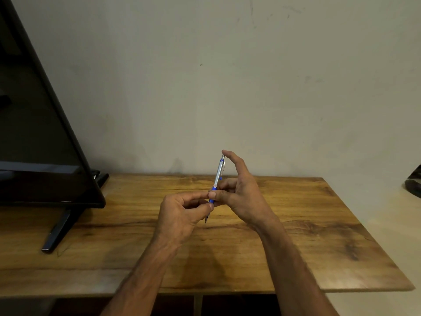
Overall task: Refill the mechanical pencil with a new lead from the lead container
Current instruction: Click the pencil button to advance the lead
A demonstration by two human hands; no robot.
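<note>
A silver mechanical pencil (219, 172) with a blue grip stands nearly upright above the wooden table (319, 236), its tip pointing down. My left hand (182, 215) pinches the blue grip near the tip between thumb and fingers. My right hand (239, 190) holds the grip from the other side with its thumb and lower fingers, while its index finger reaches up and rests on the pencil's top button. No lead container shows in this view.
A black flat screen (34, 133) on a slanted stand (59, 226) fills the left side of the table. A dark object (413, 182) lies at the right edge of the view. A plain wall rises behind the table.
</note>
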